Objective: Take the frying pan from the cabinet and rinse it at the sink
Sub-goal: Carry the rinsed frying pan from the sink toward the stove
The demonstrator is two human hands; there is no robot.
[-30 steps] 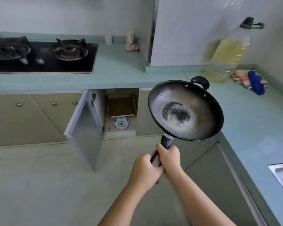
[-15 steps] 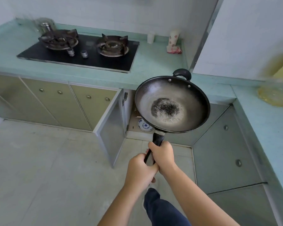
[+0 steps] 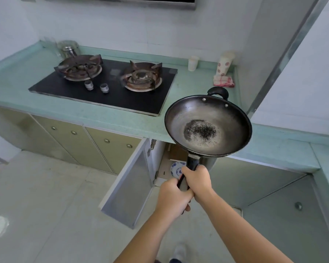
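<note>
Both hands, left hand behind right hand, wrap their fingers tightly round the single handle of one frying pan — held in the air before the open cabinet. Behind: one stove, two burners, two knobs.

No legible text or labels anywhere
</note>
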